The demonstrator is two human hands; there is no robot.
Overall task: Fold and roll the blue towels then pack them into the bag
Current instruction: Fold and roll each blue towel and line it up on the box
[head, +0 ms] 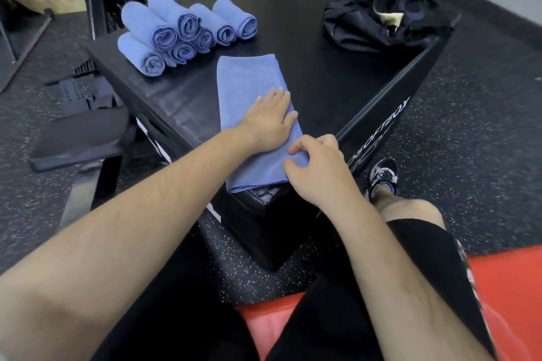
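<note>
A blue towel, folded into a long strip, lies on the black soft box, its near end at the box's front corner. My left hand lies flat on the strip's middle with the fingers straight. My right hand pinches the towel's near right edge between thumb and fingers. Several rolled blue towels are stacked at the box's far left. The black bag sits slumped at the box's far right corner, its opening showing a pale lining.
A black bench stands to the left of the box on the speckled rubber floor. I sit on a red pad, my shoe beside the box's right face. Dark gym equipment stands behind the towels.
</note>
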